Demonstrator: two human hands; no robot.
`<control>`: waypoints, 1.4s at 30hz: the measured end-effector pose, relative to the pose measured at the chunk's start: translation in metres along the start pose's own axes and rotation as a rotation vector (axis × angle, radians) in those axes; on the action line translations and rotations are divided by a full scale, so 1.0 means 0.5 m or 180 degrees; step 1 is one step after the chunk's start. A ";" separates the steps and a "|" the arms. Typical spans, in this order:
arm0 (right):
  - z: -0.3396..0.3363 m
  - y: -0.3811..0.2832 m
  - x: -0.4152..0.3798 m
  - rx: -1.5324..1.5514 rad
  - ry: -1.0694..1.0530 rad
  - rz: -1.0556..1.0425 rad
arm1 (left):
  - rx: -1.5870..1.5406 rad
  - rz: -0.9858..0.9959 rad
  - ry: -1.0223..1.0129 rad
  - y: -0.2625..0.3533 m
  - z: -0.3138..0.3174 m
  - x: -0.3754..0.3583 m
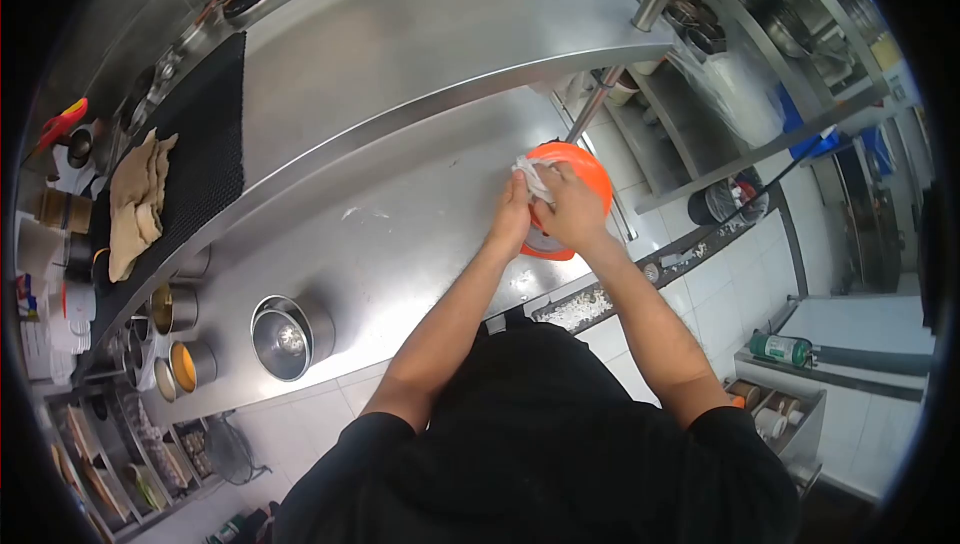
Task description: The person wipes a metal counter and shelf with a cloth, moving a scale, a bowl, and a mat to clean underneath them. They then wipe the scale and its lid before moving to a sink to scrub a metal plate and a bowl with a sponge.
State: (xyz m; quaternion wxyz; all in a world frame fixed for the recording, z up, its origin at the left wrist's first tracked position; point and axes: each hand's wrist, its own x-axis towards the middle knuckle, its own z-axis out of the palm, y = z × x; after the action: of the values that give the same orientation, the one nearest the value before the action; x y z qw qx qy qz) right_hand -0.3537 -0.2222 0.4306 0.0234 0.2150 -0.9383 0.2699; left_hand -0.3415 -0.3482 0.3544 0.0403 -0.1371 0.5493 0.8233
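Both of my hands meet at the right end of the lower steel counter, over a round orange item [596,172] with a grey part showing near me. A crumpled white cloth or sheet [536,178] is bunched between the hands. My right hand [574,210] is closed over it, fingers bent. From the other side, my left hand [512,219] presses against the white piece with its fingers together. The hands cover the middle of the orange item, so its exact kind cannot be made out.
Two nested steel bowls [283,344] stand on the counter at left, near a pot of yellow contents [188,366]. A raised steel shelf [420,24] overhangs the counter's back, carrying a black mat [215,144] and a folded tan cloth [140,204]. White scraps [578,310] lie at floor level.
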 end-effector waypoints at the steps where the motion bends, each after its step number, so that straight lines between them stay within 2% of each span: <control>1: -0.005 -0.006 -0.008 0.0003 -0.0068 -0.0056 | -0.0123 -0.0089 0.0055 0.002 0.001 0.001; 3: -0.020 -0.018 -0.029 0.0007 -0.0221 -0.0154 | -0.0372 -0.0290 0.0167 0.014 0.007 -0.006; 6: -0.064 -0.034 -0.078 -0.0486 -0.0776 -0.0068 | -0.0053 0.0144 0.0395 0.008 0.013 0.006; 9: -0.111 -0.027 -0.122 -0.0828 -0.0856 0.0204 | 0.0863 0.0382 0.0392 0.012 0.004 0.003; 12: -0.137 0.023 -0.099 -0.1328 -0.0600 0.0864 | 0.1037 0.0703 0.0301 0.010 -0.002 0.001; 15: -0.122 0.076 -0.021 -0.1395 -0.0041 0.0823 | 0.1212 0.0715 0.0156 0.005 -0.008 0.006; 18: -0.047 0.068 0.043 -0.1321 0.0134 0.0502 | 0.1611 0.0601 0.0132 0.000 -0.014 0.014; 21: 0.019 -0.009 0.025 -0.0680 -0.0027 0.0154 | 0.0806 0.0339 0.0322 -0.006 -0.014 0.020; 24: -0.005 -0.055 -0.036 -0.0468 -0.0430 0.0138 | -0.0487 0.0087 0.0326 0.012 -0.011 0.008; 27: -0.081 -0.016 -0.095 -0.0513 -0.0981 -0.0165 | 0.0880 0.0604 0.0349 0.020 -0.008 -0.011; 30: -0.134 0.037 -0.085 -0.1159 -0.1148 0.0443 | 0.1150 0.0572 0.0279 0.009 -0.011 -0.005; 33: -0.125 0.064 -0.020 -0.0911 -0.0363 0.0644 | 0.1300 0.0738 0.0179 0.008 0.009 -0.013; 36: -0.026 0.069 0.018 -0.0290 0.0313 -0.0096 | 0.0613 0.0618 0.0265 0.009 0.017 -0.010; 39: 0.002 0.020 -0.025 0.0070 0.0073 -0.0491 | 0.0467 0.0340 0.0511 0.006 -0.002 -0.001; 42: -0.070 0.015 -0.080 -0.0285 -0.0857 -0.0496 | -0.0016 0.0233 0.0507 0.005 0.015 -0.010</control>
State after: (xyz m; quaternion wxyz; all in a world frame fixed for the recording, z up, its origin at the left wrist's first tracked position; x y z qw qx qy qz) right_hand -0.3229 -0.1828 0.4501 -0.0722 0.3201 -0.9245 0.1939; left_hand -0.3385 -0.3420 0.3605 -0.0341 -0.1821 0.5533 0.8121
